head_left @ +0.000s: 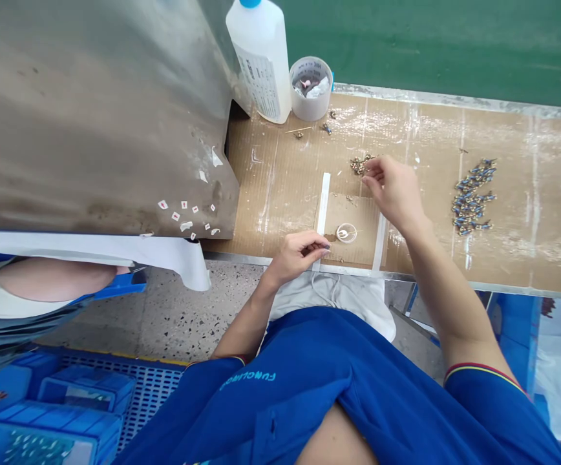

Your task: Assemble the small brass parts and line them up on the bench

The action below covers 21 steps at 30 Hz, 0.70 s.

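Note:
My left hand (pixel 300 253) is by the table's front edge, thumb and fingers pinched on a small dark part (pixel 327 246) too tiny to identify. Just right of those fingertips sits a small round clear dish (pixel 346 232) with something white in it. Farther back, my right hand (pixel 393 188) reaches to a little pile of small metal parts (pixel 358 165). Its fingertips are at the pile's right side, with a gap showing between thumb and forefinger. Over to the right lies a larger group of blue-and-brass small parts (pixel 472 197).
A white bottle (pixel 261 64) and a tape roll (pixel 311 103) holding scraps stand at the back. Left is a metal housing (pixel 116 129) with small stickers on it. Cardboard (pixel 421 142) covers the table. Another person's arm (pixel 57 279) shows at left, above blue bins (pixel 57 420).

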Tool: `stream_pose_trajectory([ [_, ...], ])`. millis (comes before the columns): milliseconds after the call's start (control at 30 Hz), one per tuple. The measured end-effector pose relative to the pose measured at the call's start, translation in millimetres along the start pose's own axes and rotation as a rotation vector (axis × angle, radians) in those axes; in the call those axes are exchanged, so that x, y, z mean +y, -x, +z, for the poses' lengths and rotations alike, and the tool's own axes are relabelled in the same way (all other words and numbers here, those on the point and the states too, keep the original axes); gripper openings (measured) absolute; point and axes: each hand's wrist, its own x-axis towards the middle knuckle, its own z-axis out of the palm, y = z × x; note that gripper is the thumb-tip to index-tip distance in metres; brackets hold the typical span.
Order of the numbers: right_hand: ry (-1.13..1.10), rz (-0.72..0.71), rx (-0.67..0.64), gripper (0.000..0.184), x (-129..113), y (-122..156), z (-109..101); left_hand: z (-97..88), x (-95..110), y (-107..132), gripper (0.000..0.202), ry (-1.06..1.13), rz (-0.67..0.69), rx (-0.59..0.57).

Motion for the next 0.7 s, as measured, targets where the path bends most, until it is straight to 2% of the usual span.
stream_pose_trajectory([
  [100, -0.200, 0.065, 0.180, 0.008, -11.9, 40.3, -19.6, 0.9, -0.5, 1.8, 0.012, -0.011, 0.017, -0.013],
  [167, -0.306, 0.125, 0.293, 0.015, -22.0, 73.3, -24.4, 1.9, -0.8, 3.0, 0.013, -0.020, 0.022, -0.029],
  [300, -0.515, 0.264, 0.464, 0.028, -40.0, 127.6, -5.2, 4.9, -0.9, 4.4, 0.012, -0.057, 0.031, -0.044],
  [367, -0.588, 0.344, 0.435, 0.030, -46.6, 142.8, 11.1, 6.6, -1.0, 4.7, 0.013, -0.073, 0.025, -0.054],
  [500, -0.722, 0.413, 0.212, 0.034, -53.8, 152.9, 34.1, 8.9, -1.0, 4.6, 0.012, -0.133, 0.023, -0.084],
  [600, -0.765, 0.407, 0.103, 0.036, -54.5, 152.3, 39.4, 9.5, -0.6, 4.0, 0.014, -0.170, 0.058, -0.106],
  [700, -0.778, 0.399, 0.084, 0.038, -53.8, 151.2, 40.6, 10.1, -0.5, 3.6, 0.017, -0.200, 0.087, -0.114],
])
